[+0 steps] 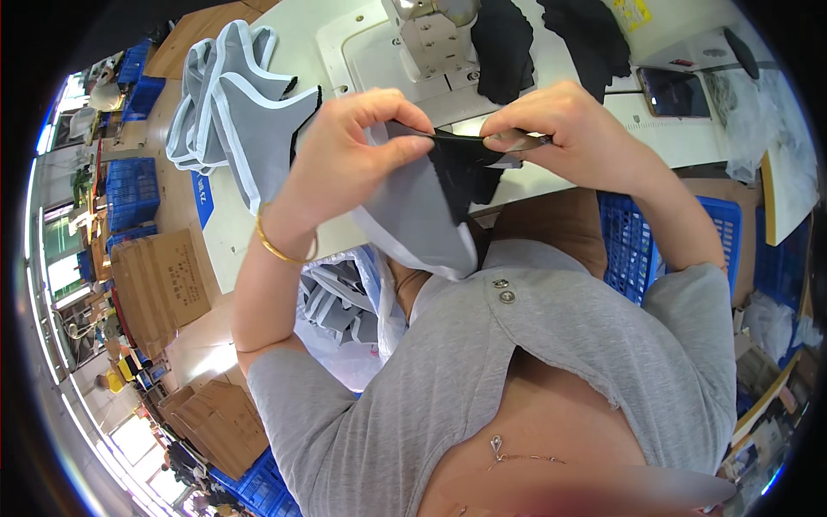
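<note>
A grey fabric piece (413, 207) with a black section (463, 168) hangs between my hands, in front of the sewing machine (431, 43). My left hand (357, 151) pinches its upper edge between thumb and forefinger. My right hand (564, 133) grips the other end of the black edge, stretching it level. Also in the right fingers is a small metal tool (525, 141), which looks like thread snips; its blades are partly hidden. Several grey pieces with white binding (226, 116) lie in a pile left of my left hand.
Black fabric pieces (504, 52) lie beside the machine on the white table (301, 34). A phone (674, 92) rests at the right. Below the table's edge, a plastic bag (383, 302) holds more grey pieces. Blue baskets (629, 237) and cardboard boxes (159, 289) stand around.
</note>
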`<action>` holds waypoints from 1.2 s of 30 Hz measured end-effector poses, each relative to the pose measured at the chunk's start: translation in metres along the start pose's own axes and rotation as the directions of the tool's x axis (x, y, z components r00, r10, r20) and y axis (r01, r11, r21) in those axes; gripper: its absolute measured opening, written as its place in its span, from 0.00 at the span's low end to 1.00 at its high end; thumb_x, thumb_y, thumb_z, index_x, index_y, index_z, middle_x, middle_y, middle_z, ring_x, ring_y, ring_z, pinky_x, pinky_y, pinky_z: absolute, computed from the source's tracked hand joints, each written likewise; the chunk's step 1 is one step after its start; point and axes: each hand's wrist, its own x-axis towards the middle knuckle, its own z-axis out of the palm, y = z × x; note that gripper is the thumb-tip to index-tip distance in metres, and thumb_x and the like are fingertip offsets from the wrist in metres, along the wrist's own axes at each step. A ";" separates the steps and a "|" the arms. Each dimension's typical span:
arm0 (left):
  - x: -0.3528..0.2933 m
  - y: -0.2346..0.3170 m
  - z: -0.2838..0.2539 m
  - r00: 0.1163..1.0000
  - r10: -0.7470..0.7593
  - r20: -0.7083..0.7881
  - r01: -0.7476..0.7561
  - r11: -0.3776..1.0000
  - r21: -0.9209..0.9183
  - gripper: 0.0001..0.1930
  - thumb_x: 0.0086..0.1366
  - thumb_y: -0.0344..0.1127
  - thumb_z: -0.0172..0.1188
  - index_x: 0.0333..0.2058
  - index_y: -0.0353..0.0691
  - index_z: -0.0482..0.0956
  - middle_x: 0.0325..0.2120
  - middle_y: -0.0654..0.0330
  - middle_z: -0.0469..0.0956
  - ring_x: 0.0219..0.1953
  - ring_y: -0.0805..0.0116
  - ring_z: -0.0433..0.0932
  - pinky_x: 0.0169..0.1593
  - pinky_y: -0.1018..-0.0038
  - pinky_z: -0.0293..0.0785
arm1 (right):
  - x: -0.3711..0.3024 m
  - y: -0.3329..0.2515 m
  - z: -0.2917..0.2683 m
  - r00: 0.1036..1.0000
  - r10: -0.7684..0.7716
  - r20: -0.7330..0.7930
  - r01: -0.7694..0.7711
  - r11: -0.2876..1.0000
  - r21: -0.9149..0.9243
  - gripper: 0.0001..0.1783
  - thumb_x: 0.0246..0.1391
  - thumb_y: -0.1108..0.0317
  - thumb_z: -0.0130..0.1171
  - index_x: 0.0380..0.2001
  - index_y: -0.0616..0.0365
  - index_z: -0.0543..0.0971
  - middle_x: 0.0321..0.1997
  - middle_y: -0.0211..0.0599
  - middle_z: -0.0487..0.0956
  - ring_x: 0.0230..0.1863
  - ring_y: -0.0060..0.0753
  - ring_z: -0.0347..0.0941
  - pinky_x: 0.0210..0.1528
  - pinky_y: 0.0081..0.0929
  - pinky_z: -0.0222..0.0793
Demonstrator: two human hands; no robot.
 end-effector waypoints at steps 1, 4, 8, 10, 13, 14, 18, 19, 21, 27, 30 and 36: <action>0.005 0.004 -0.011 0.995 0.095 0.022 -0.097 0.987 0.127 0.04 0.56 0.26 0.64 0.30 0.33 0.80 0.29 0.64 0.77 0.35 0.75 0.72 0.44 0.78 0.67 | 0.001 -0.001 0.004 0.997 0.034 -0.067 -0.029 0.997 0.073 0.09 0.49 0.74 0.64 0.36 0.62 0.81 0.26 0.43 0.80 0.26 0.42 0.77 0.30 0.31 0.71; 0.025 0.015 -0.040 0.974 0.212 0.080 -0.224 0.955 0.194 0.04 0.56 0.26 0.63 0.30 0.33 0.78 0.31 0.64 0.77 0.39 0.73 0.72 0.47 0.76 0.67 | 0.010 -0.012 0.021 0.961 0.219 -0.169 -0.162 0.941 0.297 0.08 0.56 0.70 0.62 0.37 0.63 0.83 0.24 0.37 0.81 0.25 0.27 0.78 0.30 0.23 0.71; 0.060 0.025 -0.073 0.964 0.217 0.153 -0.251 0.932 0.262 0.06 0.57 0.27 0.64 0.32 0.34 0.79 0.31 0.64 0.77 0.39 0.75 0.74 0.49 0.76 0.68 | 0.030 -0.010 0.044 0.854 0.419 -0.308 -0.104 0.719 0.688 0.11 0.60 0.67 0.60 0.35 0.66 0.83 0.27 0.31 0.80 0.28 0.20 0.78 0.31 0.18 0.70; 0.069 0.023 -0.084 0.986 0.140 0.089 -0.157 0.961 0.227 0.06 0.59 0.29 0.65 0.34 0.35 0.80 0.33 0.64 0.79 0.38 0.77 0.76 0.47 0.78 0.70 | 0.042 -0.011 0.043 0.839 0.417 -0.350 -0.028 0.674 0.738 0.11 0.61 0.67 0.60 0.35 0.66 0.83 0.28 0.31 0.80 0.28 0.20 0.78 0.32 0.19 0.70; 0.078 0.024 -0.083 0.994 -0.091 -0.059 0.091 0.996 -0.019 0.05 0.61 0.30 0.65 0.34 0.35 0.82 0.35 0.64 0.81 0.38 0.76 0.77 0.45 0.79 0.72 | 0.050 -0.014 0.032 0.802 0.503 -0.320 -0.044 0.585 0.810 0.10 0.61 0.67 0.60 0.35 0.66 0.83 0.27 0.30 0.80 0.28 0.21 0.79 0.33 0.18 0.70; 0.082 0.027 -0.086 0.995 -0.085 -0.059 0.085 0.996 -0.010 0.05 0.61 0.30 0.65 0.34 0.35 0.82 0.35 0.64 0.81 0.38 0.76 0.77 0.45 0.79 0.72 | 0.052 -0.012 0.030 0.793 0.509 -0.334 -0.027 0.577 0.816 0.10 0.61 0.67 0.60 0.35 0.65 0.83 0.27 0.30 0.80 0.28 0.20 0.79 0.34 0.18 0.70; 0.098 0.031 -0.090 0.939 -0.335 0.073 0.336 0.942 -0.003 0.16 0.66 0.36 0.60 0.48 0.34 0.82 0.43 0.57 0.82 0.41 0.79 0.78 0.46 0.80 0.75 | 0.054 -0.012 0.019 0.757 0.564 -0.330 -0.042 0.545 0.837 0.10 0.61 0.66 0.60 0.35 0.64 0.83 0.27 0.30 0.81 0.28 0.19 0.78 0.36 0.18 0.68; 0.099 0.022 -0.094 0.939 -0.336 0.069 0.337 0.942 0.002 0.16 0.66 0.36 0.60 0.48 0.34 0.82 0.43 0.57 0.82 0.41 0.79 0.78 0.46 0.80 0.75 | 0.056 -0.014 0.018 0.759 0.560 -0.332 -0.036 0.545 0.838 0.10 0.61 0.66 0.60 0.35 0.64 0.83 0.27 0.30 0.81 0.28 0.19 0.78 0.36 0.18 0.68; 0.106 -0.004 -0.109 0.954 -0.293 0.069 0.291 0.956 0.041 0.20 0.66 0.43 0.61 0.53 0.42 0.79 0.46 0.61 0.79 0.48 0.78 0.74 0.51 0.79 0.70 | 0.059 -0.014 0.016 0.747 0.581 -0.322 -0.068 0.549 0.833 0.10 0.61 0.65 0.60 0.35 0.63 0.83 0.25 0.31 0.81 0.28 0.18 0.77 0.37 0.19 0.67; 0.120 -0.026 -0.122 0.993 0.075 -0.091 -0.106 0.907 -0.407 0.17 0.66 0.38 0.61 0.50 0.37 0.78 0.44 0.61 0.80 0.45 0.74 0.76 0.50 0.78 0.71 | 0.055 -0.008 0.013 0.754 0.576 -0.316 -0.043 0.523 0.851 0.11 0.61 0.64 0.60 0.35 0.62 0.83 0.24 0.33 0.81 0.29 0.18 0.75 0.37 0.19 0.66; 0.127 -0.030 -0.136 0.955 0.121 -0.272 -0.199 0.939 -0.281 0.16 0.65 0.37 0.61 0.49 0.37 0.78 0.43 0.60 0.80 0.45 0.73 0.76 0.50 0.78 0.71 | 0.059 -0.005 0.023 0.765 0.543 -0.346 0.000 0.538 0.843 0.12 0.59 0.62 0.62 0.41 0.59 0.82 0.21 0.35 0.81 0.12 0.08 0.54 0.15 0.14 0.45; 0.097 -0.022 -0.157 0.766 0.248 -0.593 -0.305 0.952 0.005 0.15 0.65 0.35 0.61 0.47 0.36 0.79 0.43 0.59 0.80 0.44 0.71 0.77 0.50 0.77 0.71 | 0.067 -0.028 0.027 0.784 0.548 -0.291 -0.023 0.494 0.869 0.09 0.61 0.68 0.60 0.31 0.64 0.81 0.27 0.31 0.80 0.26 0.20 0.78 0.36 0.20 0.70</action>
